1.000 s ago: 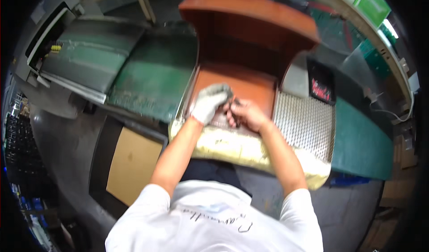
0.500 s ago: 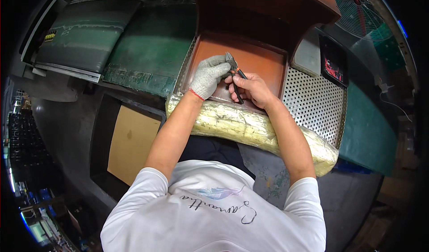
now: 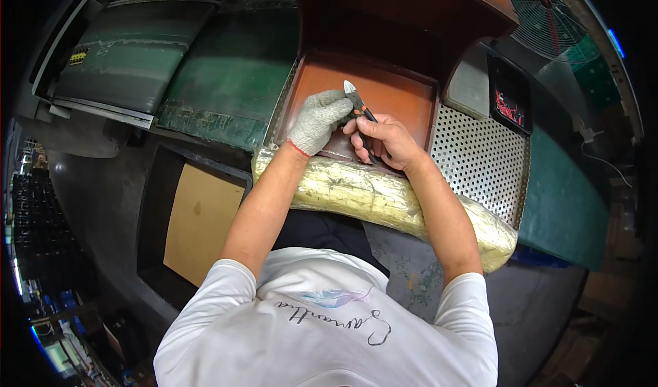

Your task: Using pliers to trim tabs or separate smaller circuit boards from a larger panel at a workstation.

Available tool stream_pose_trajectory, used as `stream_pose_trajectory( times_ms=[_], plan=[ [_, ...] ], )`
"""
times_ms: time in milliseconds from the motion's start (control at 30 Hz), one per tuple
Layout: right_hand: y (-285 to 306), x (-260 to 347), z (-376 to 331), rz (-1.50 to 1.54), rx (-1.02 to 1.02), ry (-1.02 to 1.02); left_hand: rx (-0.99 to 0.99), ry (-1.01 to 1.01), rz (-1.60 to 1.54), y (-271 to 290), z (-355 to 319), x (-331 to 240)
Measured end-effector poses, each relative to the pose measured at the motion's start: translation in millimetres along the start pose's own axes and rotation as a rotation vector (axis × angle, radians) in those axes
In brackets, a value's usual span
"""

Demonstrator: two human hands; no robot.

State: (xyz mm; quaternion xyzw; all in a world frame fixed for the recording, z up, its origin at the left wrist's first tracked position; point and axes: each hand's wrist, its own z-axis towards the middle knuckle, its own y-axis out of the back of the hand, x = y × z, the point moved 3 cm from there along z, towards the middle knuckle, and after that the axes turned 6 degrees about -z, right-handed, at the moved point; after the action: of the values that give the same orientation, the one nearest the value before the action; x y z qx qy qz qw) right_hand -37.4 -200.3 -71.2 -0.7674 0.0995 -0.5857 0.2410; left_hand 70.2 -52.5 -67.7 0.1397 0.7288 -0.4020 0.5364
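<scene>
My bare right hand [image 3: 385, 140] is closed round diagonal cutting pliers [image 3: 362, 110] with black and orange handles. Their bright metal jaws point away from me, up past the left fingertips. On my left hand [image 3: 317, 121] is a grey-white knit glove with a red cuff. Its thumb and fingers are pinched together right beside the pliers' head; whatever they hold is too small or hidden to make out. Both hands are above an orange-brown tray [image 3: 401, 89], just beyond a padded roll [image 3: 343, 185] wrapped in clear film along the near edge.
Right of the tray lies a perforated metal plate [image 3: 476, 157], with a grey box [image 3: 469, 85] and a black bin [image 3: 508, 102] holding small red pieces. A green surface [image 3: 226, 78] stretches left. Cardboard [image 3: 202, 215] sits in a dark crate lower left. A fan [image 3: 545, 20] stands far right.
The pliers have turned slightly in my right hand, so the jaws show their flat side more brightly and less of the lower handle shows. My left hand stays pinched beside them.
</scene>
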Motion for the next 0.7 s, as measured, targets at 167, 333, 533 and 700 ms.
stream_pose_trajectory(
  times_ms=[167,333,533,700],
  plan=[
    [0.3,-1.3,-0.3,-0.011,0.009,0.002,-0.016,-0.053,-0.048,-7.7,-1.1,-1.3],
    [-0.8,-1.3,-1.2,-0.051,0.028,0.028,-0.092,-0.105,-0.025,-18.6,-6.8,-19.7],
    [-14.6,1.0,-6.7,0.038,0.106,0.077,-0.249,-0.174,0.222,-46.3,-29.9,-59.2],
    [-28.6,1.9,-13.0,0.111,0.203,0.131,-0.257,-0.153,0.308,-72.5,-50.2,-84.8]
  ],
)
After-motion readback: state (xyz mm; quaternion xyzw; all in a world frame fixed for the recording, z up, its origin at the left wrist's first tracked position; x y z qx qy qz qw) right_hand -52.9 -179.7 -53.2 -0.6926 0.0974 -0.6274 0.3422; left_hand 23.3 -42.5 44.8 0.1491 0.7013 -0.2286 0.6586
